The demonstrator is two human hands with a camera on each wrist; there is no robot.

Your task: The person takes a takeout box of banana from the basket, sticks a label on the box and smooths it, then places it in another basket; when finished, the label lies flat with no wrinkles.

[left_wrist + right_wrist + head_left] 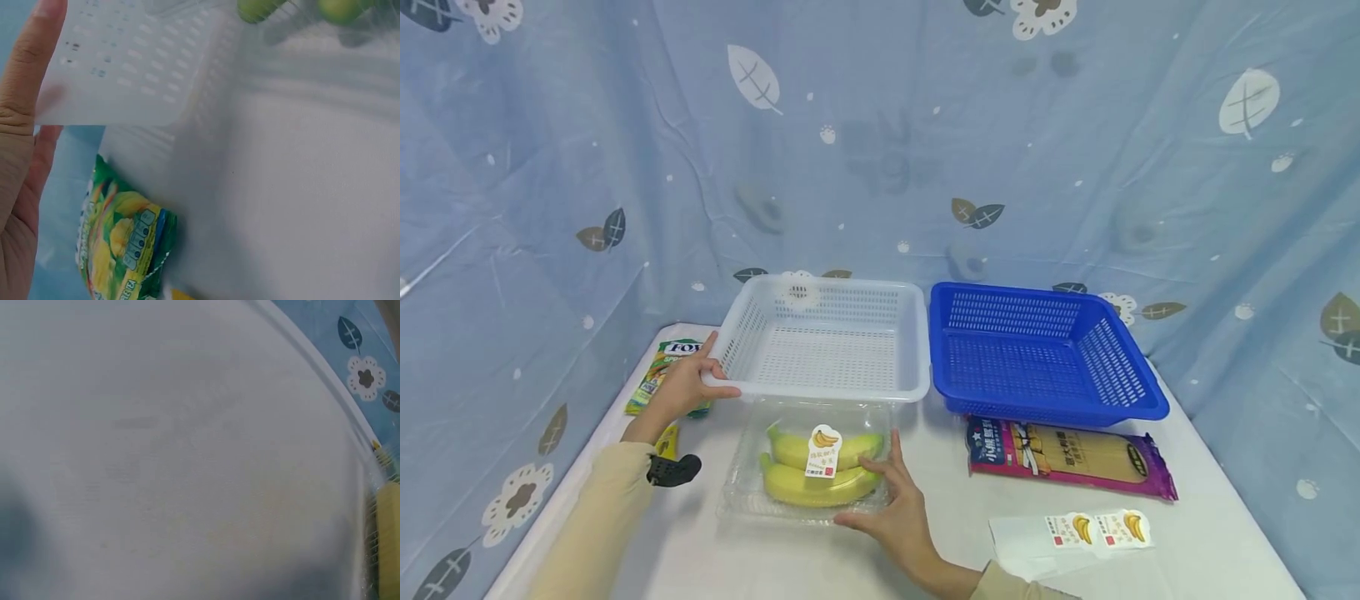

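At the front left corner of the white basket (827, 392), my left hand (681, 387) pinches the rim. The left wrist view has the basket's wall (150, 75) between the digits of that hand (19, 144). Just in front of the basket lies a clear plastic box (743, 479) with two bananas (816, 487) inside and a banana sticker (822, 458) on its lid. My right hand (898, 517) grips the box's right front corner, thumb at the front edge and fingers on the right side. In the right wrist view, a banana (389, 537) shows at the right edge.
A blue basket (1045, 408) stands right of the white one. Before it lie a packet of spaghetti (1075, 458) and a backing sheet (1018, 533) with two banana stickers (1097, 530). At left are a green snack bag (651, 379) and a yellow packet (667, 440). Patterned blue cloth (880, 167) surrounds the table.
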